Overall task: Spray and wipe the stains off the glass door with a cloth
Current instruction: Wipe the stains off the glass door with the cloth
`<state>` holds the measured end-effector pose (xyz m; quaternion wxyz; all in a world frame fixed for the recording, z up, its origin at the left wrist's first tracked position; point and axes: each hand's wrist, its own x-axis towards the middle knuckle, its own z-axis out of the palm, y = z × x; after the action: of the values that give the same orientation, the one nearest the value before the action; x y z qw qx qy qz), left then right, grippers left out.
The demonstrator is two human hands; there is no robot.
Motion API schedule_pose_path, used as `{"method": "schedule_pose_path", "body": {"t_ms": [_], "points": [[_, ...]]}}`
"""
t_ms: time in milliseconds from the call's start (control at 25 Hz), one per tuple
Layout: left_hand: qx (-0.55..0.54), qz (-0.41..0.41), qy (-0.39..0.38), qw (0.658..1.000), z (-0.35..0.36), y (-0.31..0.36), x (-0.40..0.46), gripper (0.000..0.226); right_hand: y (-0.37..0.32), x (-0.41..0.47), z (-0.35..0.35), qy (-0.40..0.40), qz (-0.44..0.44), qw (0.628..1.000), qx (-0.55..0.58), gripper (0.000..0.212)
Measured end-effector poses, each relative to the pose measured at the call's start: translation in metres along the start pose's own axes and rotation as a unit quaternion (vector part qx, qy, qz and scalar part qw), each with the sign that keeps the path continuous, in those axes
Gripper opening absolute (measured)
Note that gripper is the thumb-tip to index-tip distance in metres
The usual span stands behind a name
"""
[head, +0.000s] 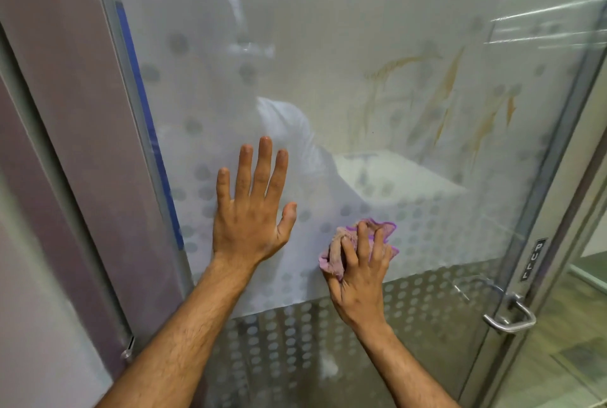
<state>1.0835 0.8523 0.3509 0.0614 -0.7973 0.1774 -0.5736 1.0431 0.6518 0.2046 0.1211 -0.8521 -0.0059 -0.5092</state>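
A frosted glass door (328,46) with a dotted pattern fills the view. Brown streaky stains (443,92) run across its upper right part. My left hand (253,207) lies flat against the glass with straight, spread fingers, left of centre. To its right, my right hand (358,273) grips a crumpled pink cloth with a purple edge (335,253) and holds it against the glass, well below and left of the stains. No spray bottle is in view.
A metal lever handle (510,317) and a small PULL label (533,258) sit at the door's lower right edge. A metal frame with a blue strip (144,112) runs down the left side, next to a grey-purple wall (59,112).
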Motion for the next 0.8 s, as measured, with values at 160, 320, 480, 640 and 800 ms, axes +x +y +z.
{"method": "schedule_pose_path", "body": {"t_ms": [160,320,480,640,800], "points": [[0.003,-0.003,0.001,1.0,-0.001,0.001,0.001,0.087,0.016,0.044,-0.031,0.041,0.184,0.98,0.058,0.073],[0.001,-0.001,0.002,1.0,0.001,0.001,0.0,0.086,0.01,0.106,-0.059,0.109,0.293,0.933,0.178,0.074],[0.0,-0.005,0.005,1.0,0.003,0.001,0.0,0.085,-0.024,0.125,-0.068,0.076,0.158,0.968,0.177,0.068],[-0.004,-0.007,0.004,1.0,0.002,0.0,0.001,0.084,-0.03,0.078,-0.042,-0.03,-0.057,0.997,0.041,0.061],[-0.03,-0.014,-0.015,0.999,0.0,0.001,0.003,0.087,0.0,0.049,-0.028,-0.046,-0.071,0.996,-0.034,0.069]]}}
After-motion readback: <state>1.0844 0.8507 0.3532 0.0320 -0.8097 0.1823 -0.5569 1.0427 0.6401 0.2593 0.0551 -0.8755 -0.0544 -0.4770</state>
